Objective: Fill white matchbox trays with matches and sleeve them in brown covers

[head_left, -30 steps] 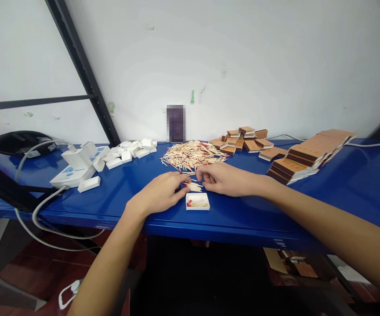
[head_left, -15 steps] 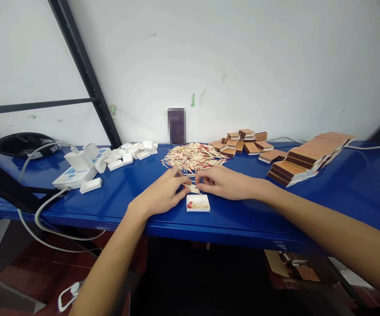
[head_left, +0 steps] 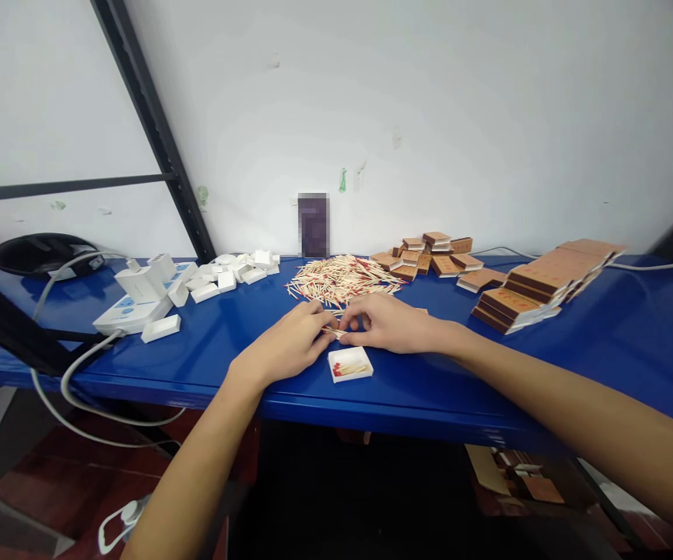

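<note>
Between my two hands is a small bunch of matches [head_left: 334, 333], partly hidden by the fingers. My left hand [head_left: 289, 339] pinches the bunch at its left end, where red heads show. From the other side my right hand [head_left: 383, 323] closes thumb and fingers on the right end. Just in front of them lies a white matchbox tray [head_left: 369, 373], slightly turned, with several red-headed matches [head_left: 351, 367] inside. Behind the hands spreads a large heap of loose matches [head_left: 345, 278].
White empty trays [head_left: 236, 268] are piled at back left, near a white power strip [head_left: 138, 309] with plugs and cables. Brown matchbox sleeves [head_left: 429, 257] lie at back right, beside stacked matchboxes [head_left: 546, 280]. The blue shelf's front edge [head_left: 371, 412] runs nearest me.
My right hand has moved slightly left, and its fingers have closed on the matches against my left hand. The white tray has turned a little and sits slightly lower.
</note>
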Motion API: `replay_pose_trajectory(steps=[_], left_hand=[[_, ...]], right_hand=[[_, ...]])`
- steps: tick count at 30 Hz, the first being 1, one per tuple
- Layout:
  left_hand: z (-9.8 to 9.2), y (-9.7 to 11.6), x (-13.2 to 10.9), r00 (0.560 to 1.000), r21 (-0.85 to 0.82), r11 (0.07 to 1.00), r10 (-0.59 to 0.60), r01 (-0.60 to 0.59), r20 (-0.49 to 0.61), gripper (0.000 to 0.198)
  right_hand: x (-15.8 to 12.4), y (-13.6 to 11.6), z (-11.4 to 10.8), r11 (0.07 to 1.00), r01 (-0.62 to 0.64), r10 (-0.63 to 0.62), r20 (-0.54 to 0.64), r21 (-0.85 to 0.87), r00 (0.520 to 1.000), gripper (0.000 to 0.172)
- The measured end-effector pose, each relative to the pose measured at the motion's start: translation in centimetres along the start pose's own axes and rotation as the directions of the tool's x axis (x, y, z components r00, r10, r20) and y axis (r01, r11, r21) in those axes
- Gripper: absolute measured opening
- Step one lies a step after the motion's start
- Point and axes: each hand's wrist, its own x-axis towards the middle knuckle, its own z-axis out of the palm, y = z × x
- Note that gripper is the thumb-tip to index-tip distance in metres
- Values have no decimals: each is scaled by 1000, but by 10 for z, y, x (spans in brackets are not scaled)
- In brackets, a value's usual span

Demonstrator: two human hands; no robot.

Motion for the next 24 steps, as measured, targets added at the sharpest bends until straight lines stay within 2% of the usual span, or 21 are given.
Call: replay_pose_trajectory(steps=[9,16,24], left_hand=[[1,0,-1,1000,32,999,-10,10,1,26],[-1,5,0,999,89,995,-38,35,33,25],[-1,6,0,998,80,996,-51,48,38,21]], right_hand=[[2,-4,2,995,-83,83,-12,51,996,19],[2,-11,2,980,-199,199,-20,5,980,18],[3,-7,2,981,-192,193,-7,22,981,18]])
